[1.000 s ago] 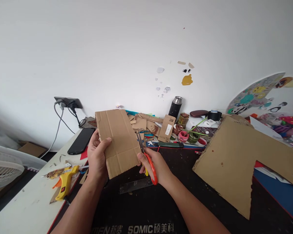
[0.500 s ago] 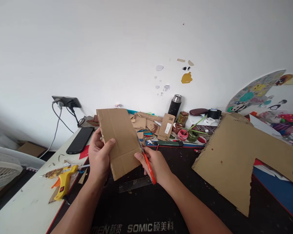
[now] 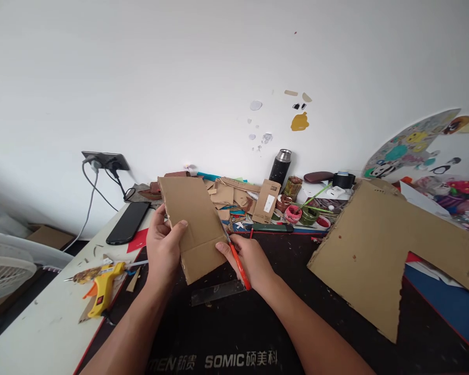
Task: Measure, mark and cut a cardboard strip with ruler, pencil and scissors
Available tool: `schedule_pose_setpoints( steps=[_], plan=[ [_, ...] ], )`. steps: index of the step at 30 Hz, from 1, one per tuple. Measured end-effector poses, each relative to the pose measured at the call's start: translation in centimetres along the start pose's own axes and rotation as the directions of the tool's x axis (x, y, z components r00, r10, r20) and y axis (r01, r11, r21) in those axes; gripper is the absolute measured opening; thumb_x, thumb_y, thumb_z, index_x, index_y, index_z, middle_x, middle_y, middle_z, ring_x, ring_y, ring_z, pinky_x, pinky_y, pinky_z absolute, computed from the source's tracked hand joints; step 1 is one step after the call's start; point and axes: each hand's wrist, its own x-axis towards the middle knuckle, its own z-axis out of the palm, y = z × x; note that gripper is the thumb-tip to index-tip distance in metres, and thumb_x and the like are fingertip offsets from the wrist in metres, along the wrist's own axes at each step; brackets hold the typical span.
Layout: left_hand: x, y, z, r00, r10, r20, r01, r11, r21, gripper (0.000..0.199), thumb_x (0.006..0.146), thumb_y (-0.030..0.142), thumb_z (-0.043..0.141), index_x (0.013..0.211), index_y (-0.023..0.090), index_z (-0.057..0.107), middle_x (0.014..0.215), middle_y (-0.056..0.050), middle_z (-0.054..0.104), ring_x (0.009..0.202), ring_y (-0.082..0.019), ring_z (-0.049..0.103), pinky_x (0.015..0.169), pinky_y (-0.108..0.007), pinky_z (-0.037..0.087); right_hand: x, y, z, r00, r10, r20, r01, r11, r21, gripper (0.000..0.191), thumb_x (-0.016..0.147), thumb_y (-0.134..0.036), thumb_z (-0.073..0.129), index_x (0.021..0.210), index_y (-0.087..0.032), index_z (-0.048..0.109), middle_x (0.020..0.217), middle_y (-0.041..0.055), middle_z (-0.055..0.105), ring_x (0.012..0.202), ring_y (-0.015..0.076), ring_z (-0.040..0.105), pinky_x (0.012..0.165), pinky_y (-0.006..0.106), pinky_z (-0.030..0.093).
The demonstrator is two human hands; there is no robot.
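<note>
Pinching with thumb and fingers, the left hand (image 3: 162, 247) holds the left edge of a cardboard panel (image 3: 197, 219) near the centre of the frame. At its right edge, red-handled scissors (image 3: 240, 266) sit in the curled right hand (image 3: 256, 260). Cutting that edge seems the step in hand; the next snip likely calls for opening the blades while steadying the panel.

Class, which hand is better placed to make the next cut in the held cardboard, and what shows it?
The right hand, most likely: it holds the orange-handled scissors at the right edge of the cardboard piece, while the left hand grips the opposite edge.
</note>
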Motion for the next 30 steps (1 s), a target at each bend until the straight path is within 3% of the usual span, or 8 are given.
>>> schedule_pose_setpoints(
  steps=[10,16,22,26,30],
  plan=[
    [0.0,-1.0,0.0,1.000,0.020,0.004,-0.020,1.000,0.013,0.065,0.072,0.035,0.088,0.131,0.025,0.063,0.092,-0.001,0.079,0.070,-0.021,0.074,0.063,-0.029,0.058,0.3,0.4,0.1,1.000,0.016,-0.008,-0.016,1.000,-0.020,0.053,0.100,-0.062,0.066,0.068,-0.024,0.052,0.059,-0.0021,0.053,0.058,0.0162,0.051,0.055,0.027,0.031],
    [0.0,-1.3,-0.1,0.999,0.043,-0.009,-0.043,0.999,0.004,0.065,0.072,0.034,0.089,0.131,0.025,0.063,0.093,-0.001,0.078,0.067,-0.019,0.071,0.063,-0.028,0.057,0.3,0.6,0.7,0.999,0.052,-0.014,-0.050,0.991,0.125,0.054,0.098,-0.066,0.067,0.068,-0.024,0.051,0.054,-0.0050,0.048,0.049,0.0132,0.044,0.050,0.026,0.032],
    [0.1,-0.6,0.1,0.998,0.041,-0.043,-0.043,0.998,-0.037,0.061,0.071,0.032,0.088,0.127,0.025,0.065,0.098,-0.002,0.079,0.071,-0.020,0.073,0.066,-0.030,0.060,0.0,0.6,0.7,0.990,0.126,0.063,-0.139,0.951,0.275,0.051,0.096,-0.073,0.068,0.083,-0.025,0.057,0.052,-0.0073,0.053,0.036,0.0139,0.052,0.038,0.023,0.038],
    [0.3,-0.2,0.2,0.996,0.047,-0.078,-0.053,0.996,-0.069,0.061,0.067,0.029,0.089,0.124,0.026,0.067,0.105,-0.003,0.079,0.085,-0.024,0.076,0.077,-0.034,0.063,0.3,1.3,0.7,0.988,0.108,0.107,-0.139,0.924,0.355,0.052,0.096,-0.073,0.069,0.094,-0.021,0.067,0.062,-0.0025,0.067,0.049,0.0157,0.068,0.050,0.023,0.053],
    [0.5,0.1,0.0,0.994,0.038,-0.099,-0.047,0.995,-0.089,0.059,0.066,0.028,0.088,0.122,0.025,0.069,0.102,-0.002,0.079,0.085,-0.024,0.075,0.076,-0.034,0.063,0.6,1.5,0.5,0.987,0.076,0.140,-0.133,0.880,0.457,0.061,0.088,-0.075,0.078,0.110,-0.019,0.072,0.074,0.0021,0.075,0.067,0.0210,0.077,0.064,0.030,0.063]
  ],
)
